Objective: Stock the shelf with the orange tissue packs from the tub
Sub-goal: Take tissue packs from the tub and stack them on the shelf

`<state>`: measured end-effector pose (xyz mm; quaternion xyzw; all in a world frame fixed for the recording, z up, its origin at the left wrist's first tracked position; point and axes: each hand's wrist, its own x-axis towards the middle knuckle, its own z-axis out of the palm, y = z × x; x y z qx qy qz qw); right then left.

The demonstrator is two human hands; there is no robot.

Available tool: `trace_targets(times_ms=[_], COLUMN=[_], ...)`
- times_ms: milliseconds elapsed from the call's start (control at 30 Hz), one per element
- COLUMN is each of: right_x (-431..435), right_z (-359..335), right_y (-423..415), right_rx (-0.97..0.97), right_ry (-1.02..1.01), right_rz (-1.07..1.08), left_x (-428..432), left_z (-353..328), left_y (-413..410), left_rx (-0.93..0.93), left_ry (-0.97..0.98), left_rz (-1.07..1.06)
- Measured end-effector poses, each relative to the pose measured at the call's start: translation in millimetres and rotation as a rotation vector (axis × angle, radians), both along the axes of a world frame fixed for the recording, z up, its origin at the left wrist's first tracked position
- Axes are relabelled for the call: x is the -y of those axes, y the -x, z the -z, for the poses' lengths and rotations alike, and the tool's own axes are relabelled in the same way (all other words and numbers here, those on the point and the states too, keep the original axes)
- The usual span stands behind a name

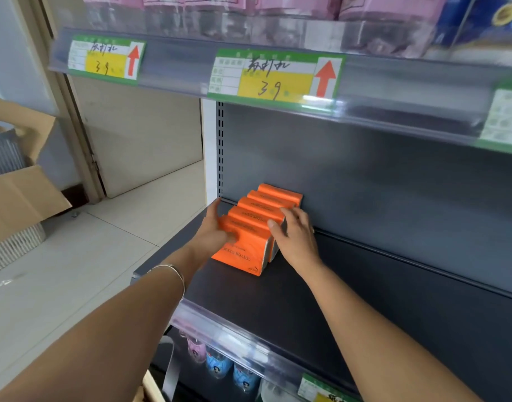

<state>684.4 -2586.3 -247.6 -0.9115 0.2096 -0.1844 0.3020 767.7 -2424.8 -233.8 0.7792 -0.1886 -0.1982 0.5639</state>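
Observation:
Several orange tissue packs (260,210) stand in a row on the dark shelf (350,285), running from its back wall toward the front, near the shelf's left end. My left hand (217,230) lies against the row's left side, thumb on the face of the front pack (243,253). On the row's right side my right hand (295,233) rests with straight fingers against the front packs. The tub is out of view.
Above hangs a shelf with pink packs and price tags (275,76) on its clear rail. The shelf below holds small pink and blue packs (220,364). Cardboard boxes (20,192) and a basket stand on the tiled floor at left. The dark shelf stretches on to the right of the row.

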Motion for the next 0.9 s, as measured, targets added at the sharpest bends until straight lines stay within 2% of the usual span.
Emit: trace_targets(times_ms=[133,300,800,900], right_x=[-2,5,-6,-19], right_z=[0,-1,-9,-16], right_y=[-3,-7,4,15], right_rx=[-0.105,-0.098,-0.139,-0.143], right_ry=[-0.106,-0.146,-0.04,0.016], right_rz=[-0.087,-0.078,-0.025,-0.011], left_x=[9,22,1,-12], left_z=[2,2,9,3], left_y=[-2,1,11,18], left_rx=[-0.11,-0.131,-0.078,-0.004], left_ry=[0.053,0.061,0.047,-0.031], left_rz=[0.002,0.036,0.016,-0.023])
